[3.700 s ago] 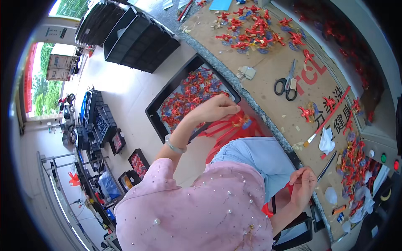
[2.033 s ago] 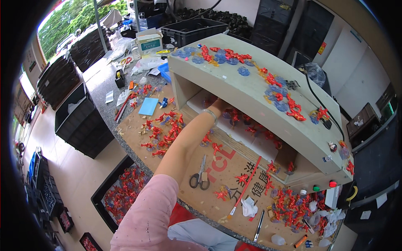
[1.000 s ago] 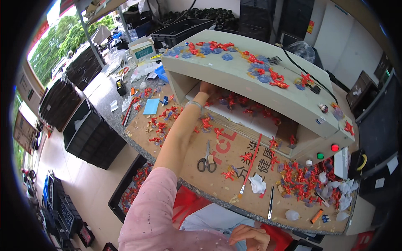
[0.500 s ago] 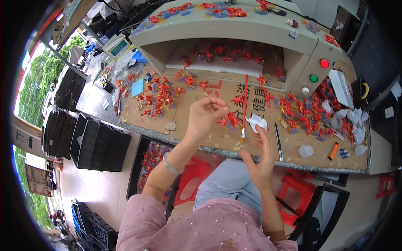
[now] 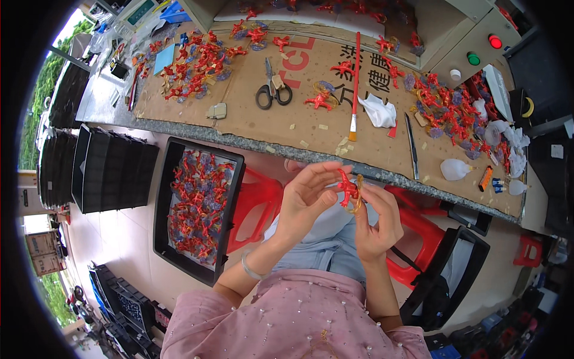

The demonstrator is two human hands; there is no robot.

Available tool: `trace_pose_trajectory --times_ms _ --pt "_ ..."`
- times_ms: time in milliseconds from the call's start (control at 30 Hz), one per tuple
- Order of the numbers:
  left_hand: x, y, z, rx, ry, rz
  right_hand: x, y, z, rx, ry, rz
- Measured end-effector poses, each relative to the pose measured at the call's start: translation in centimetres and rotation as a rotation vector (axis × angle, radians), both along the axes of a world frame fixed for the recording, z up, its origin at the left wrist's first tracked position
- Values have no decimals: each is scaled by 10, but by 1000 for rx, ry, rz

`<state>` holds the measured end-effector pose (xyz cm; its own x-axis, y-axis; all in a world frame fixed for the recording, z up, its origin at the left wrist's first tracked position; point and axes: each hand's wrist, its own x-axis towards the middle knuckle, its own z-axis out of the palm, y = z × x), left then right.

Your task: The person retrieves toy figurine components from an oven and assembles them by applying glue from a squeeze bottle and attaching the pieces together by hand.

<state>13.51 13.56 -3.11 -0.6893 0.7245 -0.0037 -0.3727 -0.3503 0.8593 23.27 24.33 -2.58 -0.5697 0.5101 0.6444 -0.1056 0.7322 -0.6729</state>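
1. Figure (image 5: 347, 190): red plastic, glossy; its yellow part looks translucent.
2. Tray (image 5: 161, 206): black plastic, matt.
3. Scissors (image 5: 269, 72): smooth metal blades, black plastic handles.
4. Cardboard (image 5: 239, 107): brown, matt.
5. Table edge (image 5: 227, 134): speckled, stone-like, rough.
6. Tissue (image 5: 378, 112): white, crumpled, matt, paper-like.
7. Stool (image 5: 257, 194): red plastic, smooth, slightly shiny.
8. Shirt (image 5: 287, 317): matt pink cloth, shiny beading.

1. Daylight is coming in from the left, and the floor (image 5: 128, 238) is shining.
2. The right side is looking darker.
3. The bench (image 5: 239, 135) edge is curving, and black is filling the corners.
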Motion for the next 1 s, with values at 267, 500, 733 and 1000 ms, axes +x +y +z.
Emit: trace_pose_trajectory --times_ms 267,500,733,1000 --pt "2 -5 14 -12 -115 -113 -2 1 4 234 -2 26" --pt "-2 5 3 -63 -179 -84 3 0 6 -323 8 72" --pt "-7 8 3 -247 -55 -256 10 26 7 -858 -50 152" --pt "-10 11 8 -181 -227 -397 6 37 3 -1189 -208 267"
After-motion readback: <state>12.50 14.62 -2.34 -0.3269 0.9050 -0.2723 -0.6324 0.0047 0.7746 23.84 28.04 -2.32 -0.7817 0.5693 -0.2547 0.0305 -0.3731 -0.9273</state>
